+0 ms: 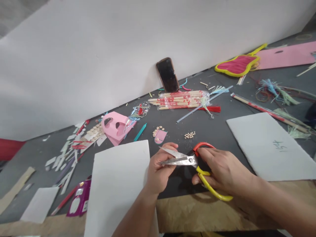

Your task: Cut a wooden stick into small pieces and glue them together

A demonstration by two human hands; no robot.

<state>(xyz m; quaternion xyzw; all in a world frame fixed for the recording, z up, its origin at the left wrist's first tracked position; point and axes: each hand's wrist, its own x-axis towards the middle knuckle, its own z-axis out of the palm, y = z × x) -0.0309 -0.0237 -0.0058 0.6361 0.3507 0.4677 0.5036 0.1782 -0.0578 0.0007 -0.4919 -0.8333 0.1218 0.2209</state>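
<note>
A pair of scissors (189, 160), with one red and one yellow handle, is held by my right hand (222, 166). Its blades are parted and point left, across the fingers of my left hand (160, 168). Those fingers are curled and pressed together; whatever they pinch is hidden behind the blades or too small to make out. Just beyond lies a small pink piece (161, 136) with tiny pale beads around its edge. To its right is a little heap of similar pale beads (190, 135). A white board (118, 184) lies beneath and left of my left forearm.
A phone (167, 75) leans against the wall behind packaged sticks (182, 99). A teal pen-like tube (140, 132) and a pink cutout sheet (116, 126) lie left. At right are a second white board (271, 144) and a pink, yellow-edged piece (238, 65). Strips and sticks clutter the far left.
</note>
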